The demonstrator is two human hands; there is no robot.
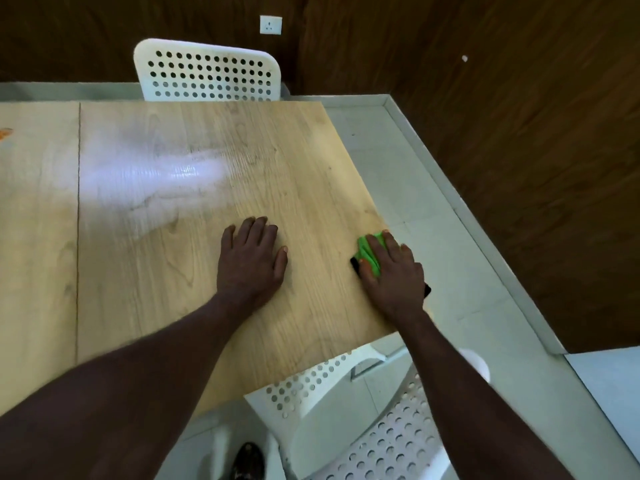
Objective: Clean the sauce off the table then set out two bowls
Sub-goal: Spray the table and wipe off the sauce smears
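Risk: green cloth (369, 252) sits at the right edge of the surface (173, 289), so a careless drag could tip it over the side; one pass may smear the orange sauce (6, 133) rather than lift it. Right grip (391, 271): fingers flat, pressing the cloth from above; left grip (249, 261): spread flat on bare wood, centre frame. Sauce: far left of frame, well apart from both grips.

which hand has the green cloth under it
The right hand, by the edge of the table, rests on the green cloth; the left hand lies flat on bare wood.
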